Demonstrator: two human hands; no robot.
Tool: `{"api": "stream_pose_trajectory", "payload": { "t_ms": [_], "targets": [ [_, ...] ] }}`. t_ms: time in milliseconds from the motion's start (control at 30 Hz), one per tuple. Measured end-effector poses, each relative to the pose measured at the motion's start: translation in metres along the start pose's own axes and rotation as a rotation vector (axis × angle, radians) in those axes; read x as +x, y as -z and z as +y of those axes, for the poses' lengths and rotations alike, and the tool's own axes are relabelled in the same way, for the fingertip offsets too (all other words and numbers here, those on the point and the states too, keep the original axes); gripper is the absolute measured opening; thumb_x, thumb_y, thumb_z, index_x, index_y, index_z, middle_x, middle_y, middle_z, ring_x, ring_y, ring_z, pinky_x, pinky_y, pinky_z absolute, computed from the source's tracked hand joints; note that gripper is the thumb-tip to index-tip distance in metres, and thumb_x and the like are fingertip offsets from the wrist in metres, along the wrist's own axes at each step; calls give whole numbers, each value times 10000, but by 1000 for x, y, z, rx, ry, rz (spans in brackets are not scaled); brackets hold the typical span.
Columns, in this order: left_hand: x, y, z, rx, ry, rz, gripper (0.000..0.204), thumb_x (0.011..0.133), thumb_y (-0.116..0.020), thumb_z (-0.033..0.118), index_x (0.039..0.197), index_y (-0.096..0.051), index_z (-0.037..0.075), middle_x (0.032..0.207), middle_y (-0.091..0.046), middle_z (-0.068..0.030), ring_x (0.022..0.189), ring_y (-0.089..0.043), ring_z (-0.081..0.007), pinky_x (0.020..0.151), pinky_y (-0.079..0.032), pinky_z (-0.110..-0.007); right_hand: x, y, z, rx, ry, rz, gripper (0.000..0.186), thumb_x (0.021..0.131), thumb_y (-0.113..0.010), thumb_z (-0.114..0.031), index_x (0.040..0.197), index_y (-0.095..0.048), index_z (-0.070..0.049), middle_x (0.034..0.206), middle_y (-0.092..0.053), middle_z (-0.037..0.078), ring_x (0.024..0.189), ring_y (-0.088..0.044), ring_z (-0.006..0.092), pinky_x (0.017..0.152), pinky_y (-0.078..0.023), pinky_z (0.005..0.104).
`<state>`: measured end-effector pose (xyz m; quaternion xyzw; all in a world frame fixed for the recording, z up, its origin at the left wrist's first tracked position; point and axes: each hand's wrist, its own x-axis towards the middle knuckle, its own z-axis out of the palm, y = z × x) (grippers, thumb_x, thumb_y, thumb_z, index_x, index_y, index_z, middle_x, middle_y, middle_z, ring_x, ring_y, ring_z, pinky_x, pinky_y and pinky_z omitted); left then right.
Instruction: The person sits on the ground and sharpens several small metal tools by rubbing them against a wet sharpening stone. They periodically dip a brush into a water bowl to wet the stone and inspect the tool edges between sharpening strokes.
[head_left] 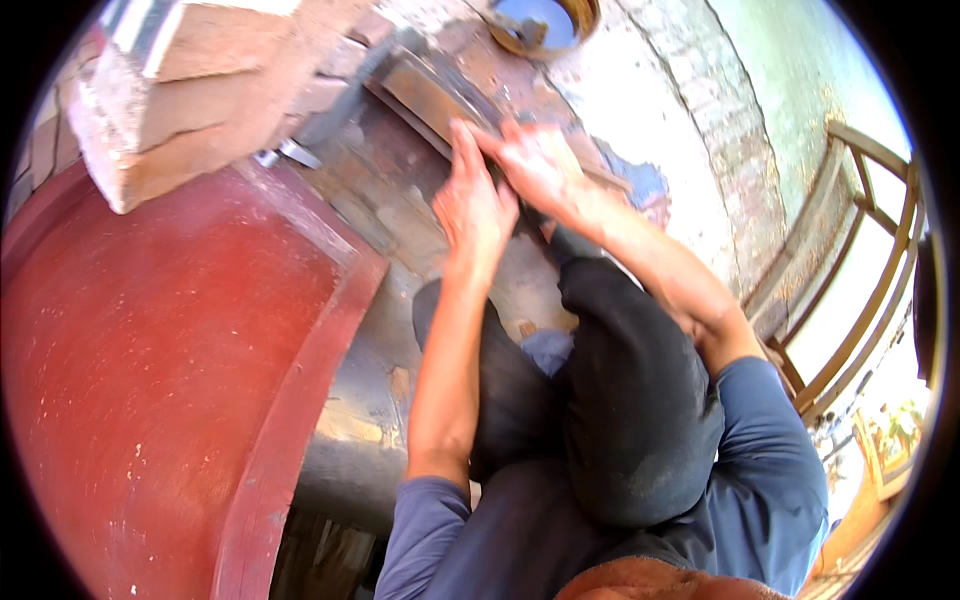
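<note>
My left hand [470, 205] lies flat, fingers stretched forward, on the dark rough surface beside a long rusty flat bar [425, 92]. Just to its right, my right hand [535, 160] rests on the near end of the same bar. It is blurred, so its grip is unclear. The two hands touch at the fingertips. Both forearms are bare, with blue sleeves pushed up. My knees in dark trousers [620, 400] are bent below the hands.
Stacked bricks [170, 110] stand at the upper left above a curved red painted surface [150, 380]. A small metal tool [290, 153] lies by the bricks. A round rusty pan [545, 25] sits at the top. A wooden railing [870, 260] runs along the right.
</note>
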<state>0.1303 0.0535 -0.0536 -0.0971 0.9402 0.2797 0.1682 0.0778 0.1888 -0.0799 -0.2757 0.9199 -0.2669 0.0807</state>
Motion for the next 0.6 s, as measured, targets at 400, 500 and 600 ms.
{"api": "stream_pose_trajectory", "payload": {
  "t_ms": [400, 500, 600],
  "targets": [
    [-18, -12, -6, -22, -20, -82, 1121, 831, -831, 210, 1718, -164, 48, 1686, -428, -215, 1237, -684, -443, 977, -582, -499, -21, 0, 1, -106, -69, -149, 509, 936, -647, -150, 1446, -663, -147, 934, -701, 221, 786, -755, 387, 657, -620, 479],
    [-5, -10, -5, -37, -38, -17, 1041, 846, -812, 193, 1698, -232, 43, 1669, -450, -222, 1257, -669, -452, 988, -575, -514, -14, -4, 3, -49, -44, -19, 526, 938, -641, -152, 1464, -644, -171, 915, -700, 204, 786, -755, 377, 632, -601, 473],
    [14, -10, -14, 14, -107, 79, 1014, 863, -804, 233, 1686, -246, 30, 1694, -412, -217, 1238, -687, -421, 985, -587, -487, 12, -5, 4, -137, -43, -69, 578, 916, -671, -158, 1492, -613, -156, 923, -714, 214, 768, -755, 375, 618, -594, 456]
  ]
}}
